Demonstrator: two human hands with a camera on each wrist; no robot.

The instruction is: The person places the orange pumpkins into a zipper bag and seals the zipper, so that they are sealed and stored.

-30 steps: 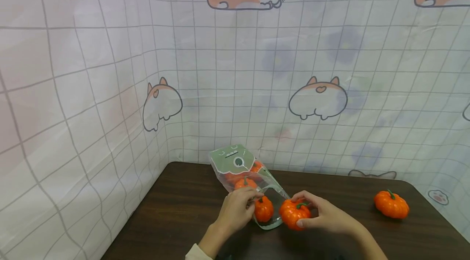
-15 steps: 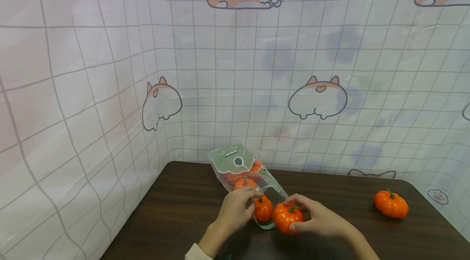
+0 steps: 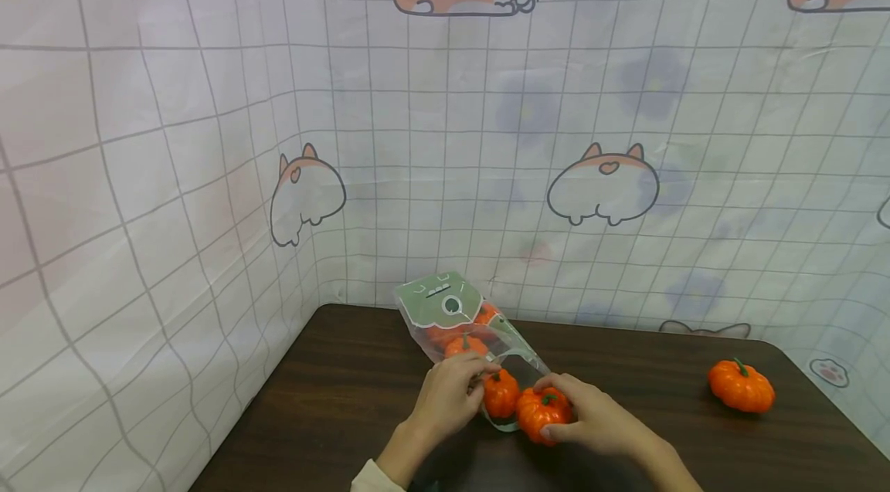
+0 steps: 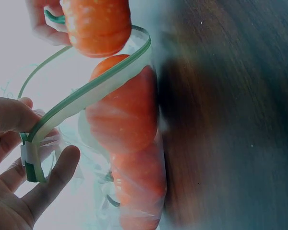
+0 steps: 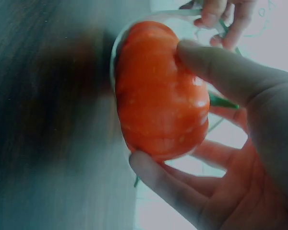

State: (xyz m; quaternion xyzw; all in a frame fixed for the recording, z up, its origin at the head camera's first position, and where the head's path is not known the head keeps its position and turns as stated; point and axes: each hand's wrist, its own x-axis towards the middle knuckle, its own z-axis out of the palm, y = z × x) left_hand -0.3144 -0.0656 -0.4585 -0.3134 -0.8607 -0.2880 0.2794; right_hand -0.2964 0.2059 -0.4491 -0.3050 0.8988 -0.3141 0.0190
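A clear zip bag [image 3: 439, 314] with a green printed panel lies on the table, its green-edged mouth [image 4: 91, 91] held apart toward me. My left hand [image 3: 448, 399] pinches the mouth's edge near the white slider [image 4: 26, 154]. Several small orange pumpkins are inside; one [image 3: 501, 393] sits just within the opening, and others [image 4: 139, 187] show through the plastic farther back. With thumb and fingers spread round it, my right hand [image 3: 591, 416] grips another orange pumpkin [image 3: 542, 413] with a green stem, right at the bag's mouth.
A further orange pumpkin [image 3: 741, 386] rests on the right side of the dark wooden table [image 3: 647, 368]. Behind and to the left hangs a white gridded cloth [image 3: 445, 167] with cartoon dogs.
My right hand has carried its pumpkin a little to the left, up to the bag's opening. The left hand stays in place on the bag's edge.
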